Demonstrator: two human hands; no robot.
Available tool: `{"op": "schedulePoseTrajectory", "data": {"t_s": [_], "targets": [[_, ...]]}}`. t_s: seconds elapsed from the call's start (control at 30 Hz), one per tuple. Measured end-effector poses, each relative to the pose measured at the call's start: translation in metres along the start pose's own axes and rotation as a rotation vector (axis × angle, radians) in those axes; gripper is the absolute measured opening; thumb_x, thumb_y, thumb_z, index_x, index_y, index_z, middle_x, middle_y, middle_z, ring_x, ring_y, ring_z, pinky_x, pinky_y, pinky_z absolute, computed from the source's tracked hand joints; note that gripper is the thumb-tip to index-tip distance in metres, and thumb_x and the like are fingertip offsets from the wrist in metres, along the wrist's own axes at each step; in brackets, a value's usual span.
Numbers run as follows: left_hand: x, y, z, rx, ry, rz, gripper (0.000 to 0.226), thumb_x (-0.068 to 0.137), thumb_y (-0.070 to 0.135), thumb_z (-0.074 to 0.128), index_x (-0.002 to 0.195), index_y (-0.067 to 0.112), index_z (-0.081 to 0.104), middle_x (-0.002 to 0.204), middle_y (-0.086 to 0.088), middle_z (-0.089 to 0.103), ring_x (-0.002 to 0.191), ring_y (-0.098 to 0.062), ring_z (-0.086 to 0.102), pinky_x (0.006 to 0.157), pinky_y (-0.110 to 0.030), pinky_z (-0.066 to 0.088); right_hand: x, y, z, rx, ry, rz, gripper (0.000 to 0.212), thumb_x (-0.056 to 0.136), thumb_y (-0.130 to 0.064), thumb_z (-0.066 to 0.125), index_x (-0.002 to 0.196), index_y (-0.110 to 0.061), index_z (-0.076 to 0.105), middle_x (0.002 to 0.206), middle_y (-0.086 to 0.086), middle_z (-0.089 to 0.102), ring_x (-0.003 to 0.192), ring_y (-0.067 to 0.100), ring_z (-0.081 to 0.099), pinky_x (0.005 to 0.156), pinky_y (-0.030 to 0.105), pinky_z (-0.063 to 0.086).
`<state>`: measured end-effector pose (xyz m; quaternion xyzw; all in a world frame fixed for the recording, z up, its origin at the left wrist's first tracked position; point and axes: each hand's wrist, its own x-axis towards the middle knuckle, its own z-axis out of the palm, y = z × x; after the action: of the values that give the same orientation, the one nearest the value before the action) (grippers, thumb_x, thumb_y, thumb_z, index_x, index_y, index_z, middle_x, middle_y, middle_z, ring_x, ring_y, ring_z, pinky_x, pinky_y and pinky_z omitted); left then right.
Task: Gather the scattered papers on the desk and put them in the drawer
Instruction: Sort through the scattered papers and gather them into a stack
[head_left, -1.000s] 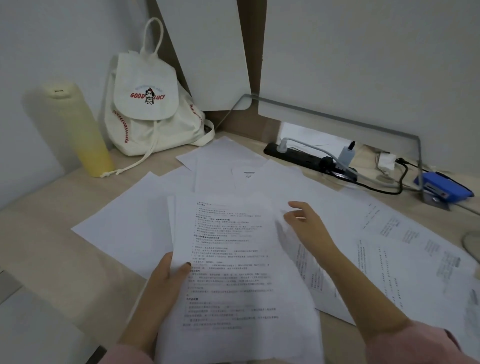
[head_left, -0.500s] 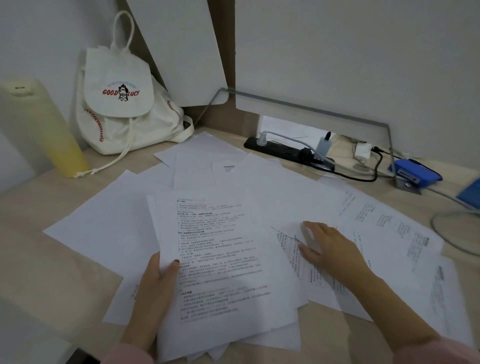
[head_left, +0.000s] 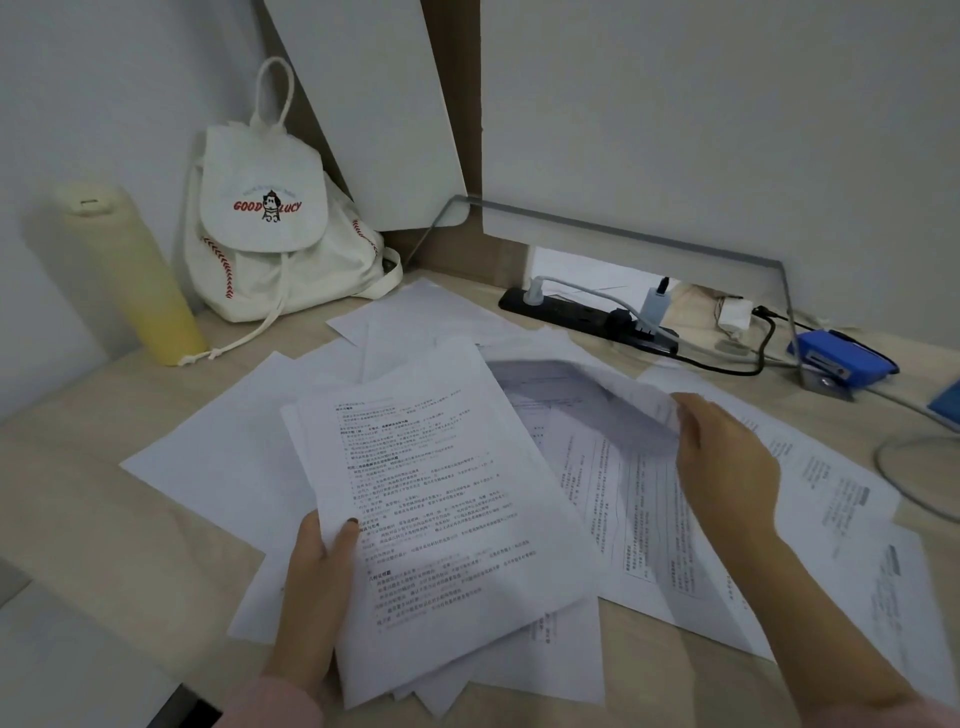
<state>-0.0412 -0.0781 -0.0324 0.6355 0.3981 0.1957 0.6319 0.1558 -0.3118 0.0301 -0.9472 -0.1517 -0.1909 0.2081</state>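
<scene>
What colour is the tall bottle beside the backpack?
The bottle is yellow, paler near the top. The head view shows it best.

Light wood-grain bench (head_left: 67, 467), set in a wall corner. White printed paper sheets (head_left: 218, 457) lie overlapping across the middle and right. Rear left: pale yellow cylindrical bottle (head_left: 135, 275) upright, white canvas drawstring backpack (head_left: 280, 244) just beside it. Rear: black power strip (head_left: 571, 312), plugs in. Far right: blue stapler (head_left: 841, 358), grey cable (head_left: 893, 467) looping on the surface.
</scene>
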Motion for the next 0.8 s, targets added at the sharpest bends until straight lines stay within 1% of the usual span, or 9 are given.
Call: {"op": "schedulePoseTrajectory", "data": {"t_s": [0.1, 0.2, 0.27, 0.33, 0.43, 0.47, 0.57, 0.67, 0.8], "targets": [[0.0, -0.001, 0.0, -0.013, -0.004, -0.001, 0.029, 0.096, 0.023, 0.043, 0.124, 0.02, 0.047, 0.117, 0.001, 0.058, 0.108, -0.023, 0.055, 0.097, -0.046, 0.043, 0.001, -0.01, -0.018, 0.119, 0.092, 0.041, 0.031, 0.097, -0.017, 0.037, 0.12, -0.016, 0.058, 0.098, 0.007, 0.065, 0.085, 0.023, 0.057, 0.068, 0.029, 0.035], [0.0, -0.003, -0.001, -0.002, -0.012, 0.0, 0.029, 0.095, 0.025, 0.044, 0.124, 0.021, 0.047, 0.118, 0.0, 0.059, 0.11, -0.024, 0.055, 0.099, -0.05, 0.043, 0.002, -0.022, -0.037, 0.395, 0.091, 0.101, 0.029, 0.097, -0.021, 0.038, 0.117, -0.019, 0.059, 0.091, -0.002, 0.061, 0.082, 0.016, 0.055, 0.064, 0.024, 0.038], [0.0, -0.003, -0.001, 0.008, -0.012, 0.01, 0.031, 0.095, 0.024, 0.044, 0.126, 0.019, 0.047, 0.118, -0.001, 0.058, 0.111, -0.024, 0.055, 0.099, -0.049, 0.042, 0.003, -0.029, -0.05, 0.642, 0.051, 0.147, 0.024, 0.096, -0.019, 0.041, 0.105, -0.023, 0.062, 0.088, -0.005, 0.062, 0.081, 0.013, 0.055, 0.063, 0.019, 0.039], [0.001, -0.003, -0.001, 0.013, -0.01, 0.013, 0.032, 0.095, 0.023, 0.044, 0.126, 0.018, 0.046, 0.119, -0.002, 0.058, 0.111, -0.025, 0.055, 0.099, -0.049, 0.042, 0.002, -0.035, -0.061, 0.91, -0.013, 0.232, 0.022, 0.094, -0.018, 0.044, 0.093, -0.032, 0.061, 0.087, -0.01, 0.064, 0.08, 0.009, 0.058, 0.067, 0.021, 0.044], [0.002, -0.004, -0.001, 0.017, -0.013, 0.017, 0.033, 0.095, 0.023, 0.044, 0.128, 0.016, 0.046, 0.121, -0.004, 0.058, 0.112, -0.026, 0.054, 0.1, -0.05, 0.041, 0.0, -0.035, -0.059, 1.148, -0.147, 0.404, 0.018, 0.093, -0.019, 0.047, 0.102, -0.03, 0.058, 0.096, -0.01, 0.065, 0.088, 0.011, 0.061, 0.072, 0.027, 0.049], [0.002, -0.004, -0.001, 0.016, -0.018, 0.019, 0.034, 0.095, 0.022, 0.044, 0.128, 0.015, 0.045, 0.121, -0.004, 0.057, 0.112, -0.026, 0.054, 0.1, -0.048, 0.041, -0.002, -0.034, -0.055, 1.169, -0.181, 0.449, 0.017, 0.093, -0.018, 0.048, 0.104, -0.026, 0.058, 0.099, -0.008, 0.065, 0.091, 0.013, 0.061, 0.072, 0.027, 0.049], [0.003, -0.004, -0.001, 0.002, -0.026, 0.013, 0.032, 0.096, 0.019, 0.044, 0.127, 0.013, 0.046, 0.113, -0.003, 0.058, 0.104, -0.023, 0.054, 0.089, -0.038, 0.043, -0.013, -0.028, -0.039, 1.17, -0.275, 0.515, 0.016, 0.093, -0.015, 0.048, 0.093, -0.023, 0.062, 0.101, -0.001, 0.066, 0.094, 0.018, 0.061, 0.072, 0.028, 0.049], [0.003, -0.003, -0.001, -0.017, -0.038, -0.001, 0.029, 0.096, 0.019, 0.044, 0.124, 0.015, 0.047, 0.105, 0.003, 0.059, 0.101, -0.022, 0.057, 0.079, -0.033, 0.045, -0.029, -0.024, -0.019, 1.073, -0.351, 0.547, 0.016, 0.093, -0.014, 0.047, 0.097, -0.017, 0.063, 0.104, 0.008, 0.066, 0.095, 0.024, 0.061, 0.071, 0.03, 0.051], [0.002, -0.003, -0.004, -0.034, -0.041, -0.028, 0.029, 0.097, 0.022, 0.042, 0.124, 0.017, 0.049, 0.116, -0.005, 0.061, 0.107, -0.025, 0.058, 0.093, -0.043, 0.047, -0.052, -0.027, 0.002, 0.894, -0.461, 0.554, 0.016, 0.092, -0.008, 0.046, 0.092, -0.012, 0.061, 0.09, 0.009, 0.063, 0.079, 0.022, 0.06, 0.065, 0.035, 0.054]]}}
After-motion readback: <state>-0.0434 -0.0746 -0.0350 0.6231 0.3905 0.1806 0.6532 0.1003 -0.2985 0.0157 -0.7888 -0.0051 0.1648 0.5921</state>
